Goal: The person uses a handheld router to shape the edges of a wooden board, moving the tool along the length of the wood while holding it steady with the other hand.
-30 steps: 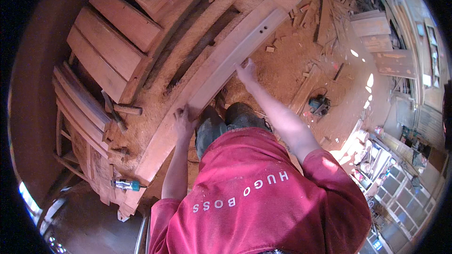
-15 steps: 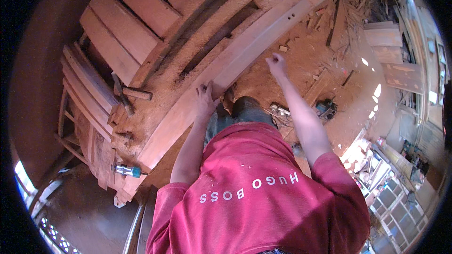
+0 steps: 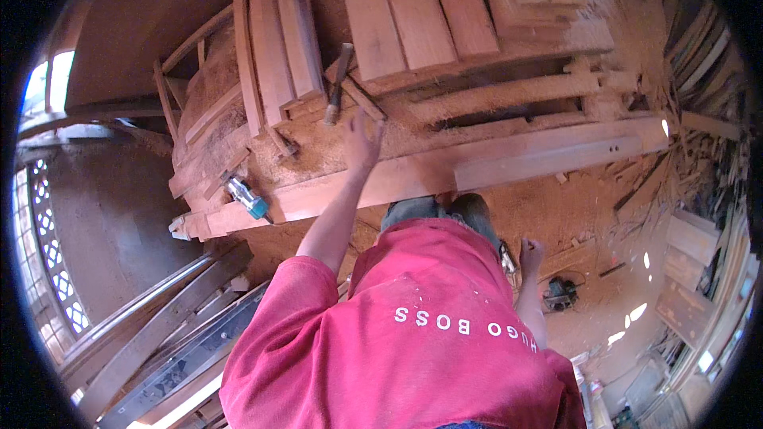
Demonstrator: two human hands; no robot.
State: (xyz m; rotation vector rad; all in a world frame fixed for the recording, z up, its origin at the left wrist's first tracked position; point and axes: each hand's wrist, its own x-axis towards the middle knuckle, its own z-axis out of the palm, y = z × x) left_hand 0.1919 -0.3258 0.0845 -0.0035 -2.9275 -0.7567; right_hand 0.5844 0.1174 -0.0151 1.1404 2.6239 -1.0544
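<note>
My left hand is over the sawdust-covered bench, fingers apart and holding nothing visible. Its fingertips are at the end of the wooden handle of a hammer; whether they touch it I cannot tell. Along the bench's near edge lies a long planed board, with a lighter strip on its right part. Low beside my right hip, my right hand is closed with curled fingers; anything inside is hidden. A teal and silver handheld power tool rests on the board's left part.
Several wide planks and narrower boards lie across the far side of the bench. More long timbers lean at the lower left. A dark power tool sits on the floor at right, among wood scraps.
The view has swung left. My left hand has left the long board and reached over to the hammer's handle. My right hand has dropped back beside my hip.
</note>
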